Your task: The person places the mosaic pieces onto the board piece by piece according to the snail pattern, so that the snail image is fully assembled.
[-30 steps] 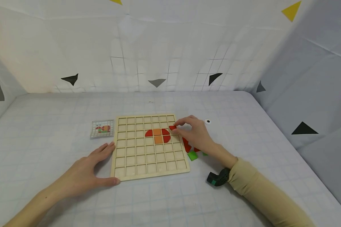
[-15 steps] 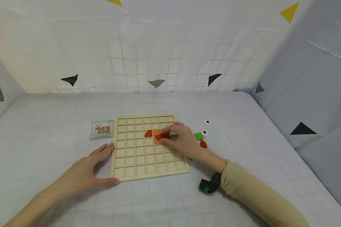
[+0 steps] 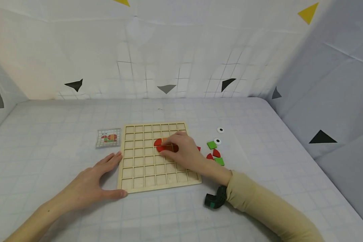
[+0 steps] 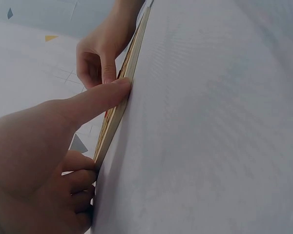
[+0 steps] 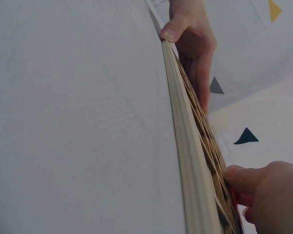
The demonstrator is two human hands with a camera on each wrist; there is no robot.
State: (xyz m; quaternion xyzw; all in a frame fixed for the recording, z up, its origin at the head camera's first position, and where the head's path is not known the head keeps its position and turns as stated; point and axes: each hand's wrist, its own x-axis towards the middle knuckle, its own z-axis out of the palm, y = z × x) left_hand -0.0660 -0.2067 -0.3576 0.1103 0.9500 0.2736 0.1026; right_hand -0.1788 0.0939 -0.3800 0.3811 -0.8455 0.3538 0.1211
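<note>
A wooden grid board [image 3: 145,171] lies on the table with red and orange tiles set in its upper middle cells. My right hand [image 3: 184,151] is over the board, thumb and fingertips pinching a red quarter-circle tile [image 3: 160,149] just below another red quarter-circle tile [image 3: 158,142]. Part of an orange tile [image 3: 164,139] shows; the tiles behind the hand are hidden. My left hand [image 3: 89,181] rests at the board's left side, fingertips on the left edge and thumb at the near corner. In the left wrist view its thumb [image 4: 100,100] lies along the board's rim.
A small picture card [image 3: 108,138] with a coloured grid pattern lies left of the board. Right of the board are green square tiles [image 3: 211,145], red quarter-circle tiles [image 3: 216,153] and white eye discs [image 3: 220,130]. A black device [image 3: 215,199] is strapped at the right wrist.
My right hand has carried the red tile leftward from the board's right edge to the cell below the left red tile. The left hand stays at the board's edge.
</note>
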